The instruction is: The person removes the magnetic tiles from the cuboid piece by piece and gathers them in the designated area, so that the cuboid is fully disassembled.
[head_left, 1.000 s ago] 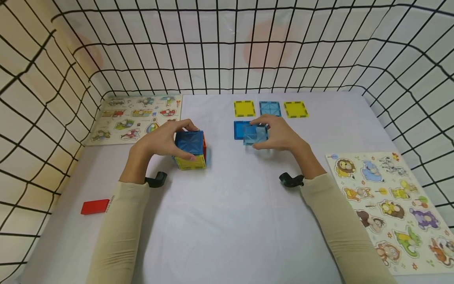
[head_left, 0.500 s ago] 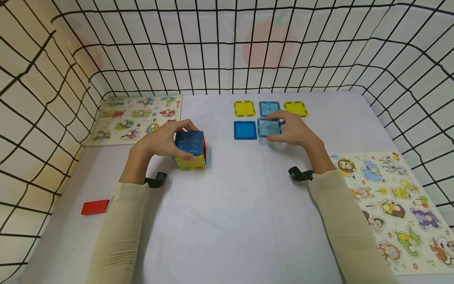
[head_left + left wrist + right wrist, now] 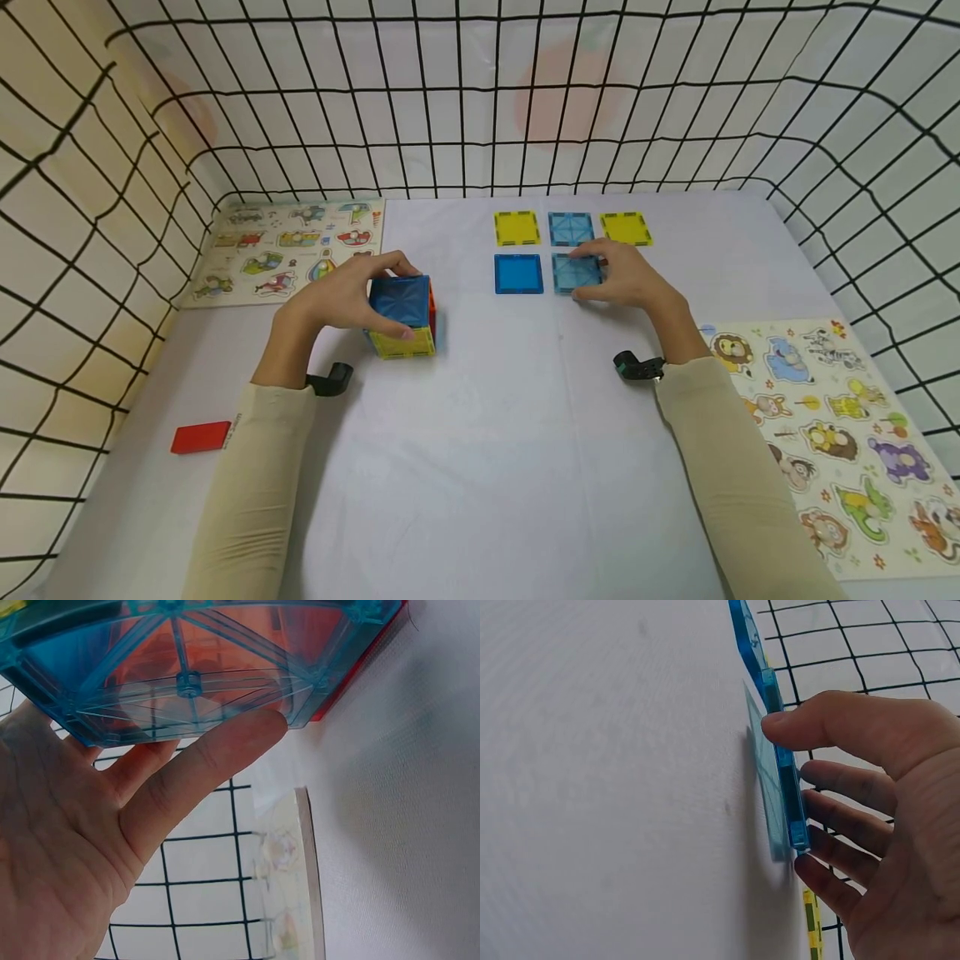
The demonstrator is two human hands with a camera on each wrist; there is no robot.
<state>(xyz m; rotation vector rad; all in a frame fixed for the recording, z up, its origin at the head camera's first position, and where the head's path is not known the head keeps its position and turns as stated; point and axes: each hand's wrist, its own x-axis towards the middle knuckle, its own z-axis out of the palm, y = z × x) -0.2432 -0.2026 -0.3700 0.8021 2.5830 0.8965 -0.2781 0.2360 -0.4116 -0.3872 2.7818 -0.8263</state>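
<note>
My left hand (image 3: 337, 297) grips a cube built of see-through magnetic tiles (image 3: 401, 302), with a blue top, a yellow near side and a red right side. Its thumb lies along the cube's edge in the left wrist view, with the other fingers partly hidden behind. Between thumb and fingers, my right hand (image 3: 633, 277) holds a light blue magnetic tile (image 3: 574, 273) by its edges. That tile (image 3: 789, 787) hovers flat just over the white tabletop in the right wrist view, its faint reflection beneath. A darker blue tile (image 3: 518, 275) lies to its left.
Behind the held tile lie a yellow tile (image 3: 517, 228), a light blue tile (image 3: 571, 228) and another yellow tile (image 3: 626, 229). Picture boards sit at the back left (image 3: 277, 258) and right (image 3: 847, 433). A red block (image 3: 201, 437) lies left. Black wire mesh (image 3: 465, 108) surrounds the table.
My right hand has carried the light blue tile rightward, from overlapping the darker blue tile to a spot beside it. The left hand and the cube have stayed in place.
</note>
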